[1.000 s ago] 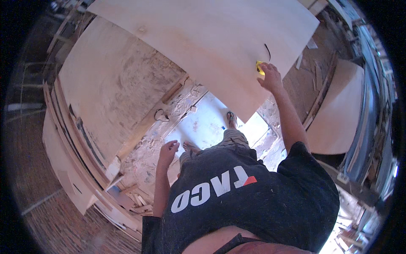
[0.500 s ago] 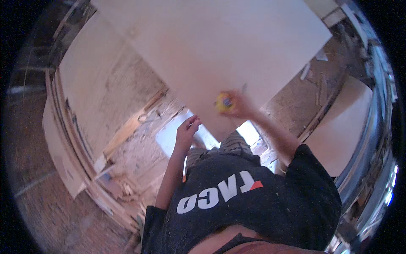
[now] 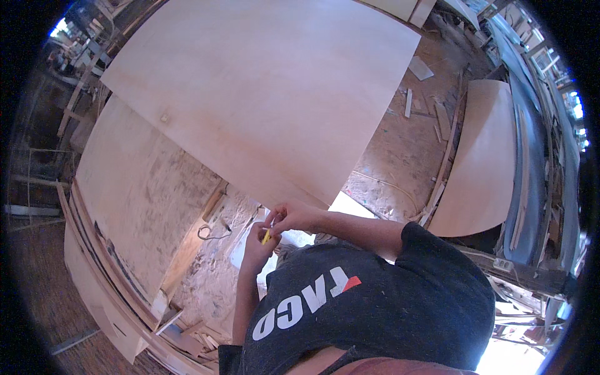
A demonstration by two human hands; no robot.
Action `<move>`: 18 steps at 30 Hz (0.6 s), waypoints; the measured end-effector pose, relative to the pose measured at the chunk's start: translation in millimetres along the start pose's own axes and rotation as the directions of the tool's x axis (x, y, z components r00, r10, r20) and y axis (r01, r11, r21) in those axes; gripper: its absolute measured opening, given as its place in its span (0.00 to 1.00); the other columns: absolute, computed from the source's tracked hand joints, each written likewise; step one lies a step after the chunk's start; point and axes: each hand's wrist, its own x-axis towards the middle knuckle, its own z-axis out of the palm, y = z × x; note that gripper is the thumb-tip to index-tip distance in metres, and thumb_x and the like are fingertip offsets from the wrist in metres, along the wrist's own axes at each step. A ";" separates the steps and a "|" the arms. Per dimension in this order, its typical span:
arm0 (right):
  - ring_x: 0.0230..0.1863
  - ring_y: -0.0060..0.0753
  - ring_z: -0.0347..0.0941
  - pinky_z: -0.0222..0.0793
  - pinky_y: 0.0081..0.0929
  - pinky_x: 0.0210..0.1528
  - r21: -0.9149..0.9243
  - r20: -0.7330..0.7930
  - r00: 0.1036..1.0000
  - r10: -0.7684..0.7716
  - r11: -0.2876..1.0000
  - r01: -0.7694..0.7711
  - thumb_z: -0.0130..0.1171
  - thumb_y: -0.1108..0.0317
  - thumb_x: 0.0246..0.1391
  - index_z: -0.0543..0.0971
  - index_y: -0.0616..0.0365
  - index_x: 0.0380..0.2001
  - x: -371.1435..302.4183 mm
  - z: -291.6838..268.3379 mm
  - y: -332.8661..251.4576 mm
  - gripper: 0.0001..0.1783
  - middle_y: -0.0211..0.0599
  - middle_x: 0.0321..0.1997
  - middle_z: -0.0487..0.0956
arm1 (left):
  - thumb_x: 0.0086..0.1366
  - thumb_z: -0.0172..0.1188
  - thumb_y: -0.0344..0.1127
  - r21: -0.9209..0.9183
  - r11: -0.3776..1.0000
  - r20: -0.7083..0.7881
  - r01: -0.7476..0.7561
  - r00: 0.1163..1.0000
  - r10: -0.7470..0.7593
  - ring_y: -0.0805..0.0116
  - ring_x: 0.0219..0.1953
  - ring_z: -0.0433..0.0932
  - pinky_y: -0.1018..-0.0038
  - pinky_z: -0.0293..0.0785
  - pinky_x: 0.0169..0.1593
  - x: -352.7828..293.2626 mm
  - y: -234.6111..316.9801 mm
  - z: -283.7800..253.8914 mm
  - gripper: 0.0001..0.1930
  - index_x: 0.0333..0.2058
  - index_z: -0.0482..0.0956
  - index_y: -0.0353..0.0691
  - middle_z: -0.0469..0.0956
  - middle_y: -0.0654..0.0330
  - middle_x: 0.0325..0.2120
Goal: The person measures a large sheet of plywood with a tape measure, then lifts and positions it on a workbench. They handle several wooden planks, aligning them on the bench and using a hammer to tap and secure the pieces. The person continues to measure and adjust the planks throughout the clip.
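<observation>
My left hand (image 3: 254,249) is closed around a yellow tape measure (image 3: 267,237), of which only a small part shows between the fingers. Against it, my right hand (image 3: 295,217) has its fingers pinched together at the top of the left hand's fingers. What the right fingertips grip, if anything, is too small to make out. Both hands meet in front of my body, by the near edge of a large pale plywood sheet (image 3: 275,94).
Another sheet with dark smudges (image 3: 144,156) lies partly under the pale one at left. A cable loop (image 3: 205,234) rests by a wooden board (image 3: 184,256). To the right, a curved sheet (image 3: 478,156) leans near stacked panels, with wood scraps (image 3: 409,103) on the dirt floor.
The tape measure has passed from my right hand, which held it over the sheet, into my left. My right hand has come back and left to meet it. The view has shifted.
</observation>
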 end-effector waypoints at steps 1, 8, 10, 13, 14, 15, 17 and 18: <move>0.40 0.23 0.77 0.72 0.24 0.44 -0.050 -0.054 0.998 -0.045 0.998 0.042 0.70 0.68 0.53 0.82 0.59 0.50 3.9 -5.3 7.7 0.20 0.33 0.39 0.82 | 0.63 0.68 0.42 0.061 0.996 0.029 -0.063 0.998 0.061 0.72 0.24 0.76 0.73 0.73 0.27 -0.3 -10.7 -7.3 0.18 0.44 0.77 0.35 0.78 0.62 0.27; 0.40 0.32 0.81 0.81 0.29 0.43 -0.041 -0.693 0.647 -0.317 0.914 0.404 0.61 0.71 0.58 0.77 0.61 0.50 -45.1 -156.3 11.1 0.17 0.38 0.41 0.81 | 0.64 0.68 0.46 0.333 0.920 -0.206 0.205 0.968 -0.141 0.69 0.27 0.76 0.66 0.74 0.33 -38.3 -99.0 -84.1 0.16 0.34 0.81 0.36 0.78 0.58 0.23; 0.43 0.32 0.78 0.77 0.29 0.49 0.092 -0.823 0.494 -0.280 0.793 0.603 0.59 0.70 0.61 0.79 0.61 0.47 -89.4 -229.0 -16.4 0.12 0.37 0.41 0.80 | 0.64 0.67 0.47 0.499 0.859 -0.213 0.113 0.977 -0.005 0.69 0.28 0.75 0.66 0.72 0.35 -57.0 -143.4 -112.9 0.17 0.34 0.82 0.36 0.78 0.59 0.23; 0.44 0.32 0.77 0.74 0.28 0.50 0.010 -0.928 0.265 -0.262 0.693 0.721 0.61 0.69 0.60 0.81 0.62 0.40 -152.6 -310.1 -41.6 0.08 0.37 0.40 0.81 | 0.65 0.68 0.48 0.437 0.846 -0.316 0.305 0.933 -0.173 0.70 0.26 0.72 0.67 0.70 0.33 -86.2 -145.7 -127.0 0.17 0.33 0.83 0.36 0.76 0.60 0.21; 0.43 0.32 0.78 0.75 0.27 0.49 0.001 -0.936 0.245 -0.253 0.694 0.720 0.63 0.71 0.60 0.81 0.61 0.40 -156.6 -303.1 -71.2 0.08 0.37 0.40 0.82 | 0.64 0.68 0.47 0.430 0.838 -0.345 0.336 0.919 -0.191 0.70 0.26 0.72 0.67 0.69 0.33 -104.9 -151.5 -130.6 0.17 0.33 0.83 0.36 0.75 0.60 0.20; 0.45 0.35 0.77 0.73 0.28 0.52 -0.072 -0.975 0.113 -0.192 0.750 0.657 0.59 0.64 0.63 0.81 0.62 0.44 -178.9 -364.4 -55.7 0.12 0.38 0.43 0.81 | 0.64 0.69 0.47 0.420 0.850 -0.336 0.319 0.925 -0.181 0.70 0.25 0.72 0.67 0.69 0.33 -105.1 -153.1 -135.9 0.17 0.32 0.83 0.36 0.75 0.60 0.20; 0.43 0.33 0.80 0.77 0.25 0.46 0.029 -0.968 0.192 -0.164 0.683 0.729 0.63 0.70 0.62 0.82 0.61 0.41 -173.5 -388.4 -37.1 0.07 0.35 0.39 0.83 | 0.63 0.69 0.47 0.378 0.870 -0.351 0.318 0.918 -0.183 0.70 0.25 0.72 0.67 0.70 0.32 -113.2 -158.8 -134.5 0.17 0.30 0.84 0.36 0.76 0.59 0.19; 0.42 0.32 0.81 0.79 0.24 0.43 0.074 -0.962 0.225 -0.154 0.648 0.758 0.65 0.73 0.61 0.82 0.61 0.40 -170.0 -393.1 -30.2 0.05 0.33 0.37 0.84 | 0.63 0.69 0.47 0.379 0.873 -0.357 0.308 0.919 -0.170 0.68 0.24 0.74 0.66 0.70 0.32 -111.0 -156.0 -129.1 0.17 0.30 0.84 0.35 0.77 0.58 0.20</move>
